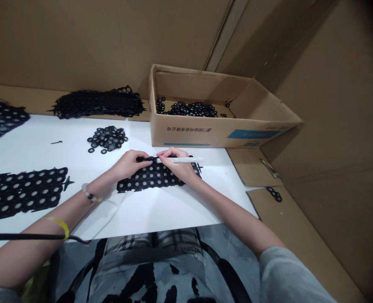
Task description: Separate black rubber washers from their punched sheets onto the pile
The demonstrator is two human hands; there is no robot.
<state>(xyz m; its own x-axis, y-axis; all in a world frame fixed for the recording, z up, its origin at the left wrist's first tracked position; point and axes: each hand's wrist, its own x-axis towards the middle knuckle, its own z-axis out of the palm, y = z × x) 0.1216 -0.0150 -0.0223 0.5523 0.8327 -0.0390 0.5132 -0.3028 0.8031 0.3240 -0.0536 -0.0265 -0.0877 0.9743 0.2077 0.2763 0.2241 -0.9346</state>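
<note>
A black sheet of joined rings with pale centres [148, 176] lies flat on the white table in front of me. My left hand [132, 163] rests at its upper left edge, thumb and fingers closed on the sheet's edge. In my right hand [180, 167] is a white pen-like tool [185, 160], its tip pointing left at the sheet's top edge, close to my left fingertips. The fingers of the right hand hide part of the sheet. What the tip touches is too small to make out.
A pile of loose black rings [109, 138] lies behind my left hand. Another black sheet [25, 191] is at left, and a stack of black sheets [98, 103] at the back. An open cardboard box [199, 131] holds more rings. A black cable [25, 237] crosses my left forearm.
</note>
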